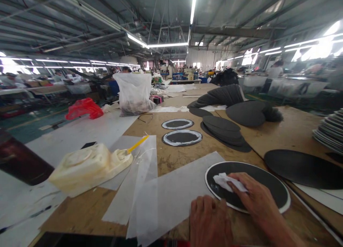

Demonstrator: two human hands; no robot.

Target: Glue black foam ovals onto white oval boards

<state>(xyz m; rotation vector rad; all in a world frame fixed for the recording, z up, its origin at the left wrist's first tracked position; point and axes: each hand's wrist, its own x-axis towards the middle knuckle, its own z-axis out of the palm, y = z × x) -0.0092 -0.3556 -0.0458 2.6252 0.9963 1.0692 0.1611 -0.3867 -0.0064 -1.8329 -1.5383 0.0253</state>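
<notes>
A white crumpled cloth or tissue [221,180] is pinched in my right hand [253,193], pressed on the upper face of a large black oval disc with a white rim [259,172]. At the disc's near left edge, my left hand [210,220] rests palm down with slightly bent fingers and no object visible in it. The left fingertips lie over the translucent paper sheets [177,190]. Farther back are two small dark ovals [177,124] [182,137] with smeared white rings.
A cream plastic container [85,166] with a yellow-handled tool [138,144] stands left. Dark ovals [223,129] lie behind the disc, another large black one [302,166] at right. Stacked discs [332,129], a white bag [134,91] and a red bag [84,109] stand farther out.
</notes>
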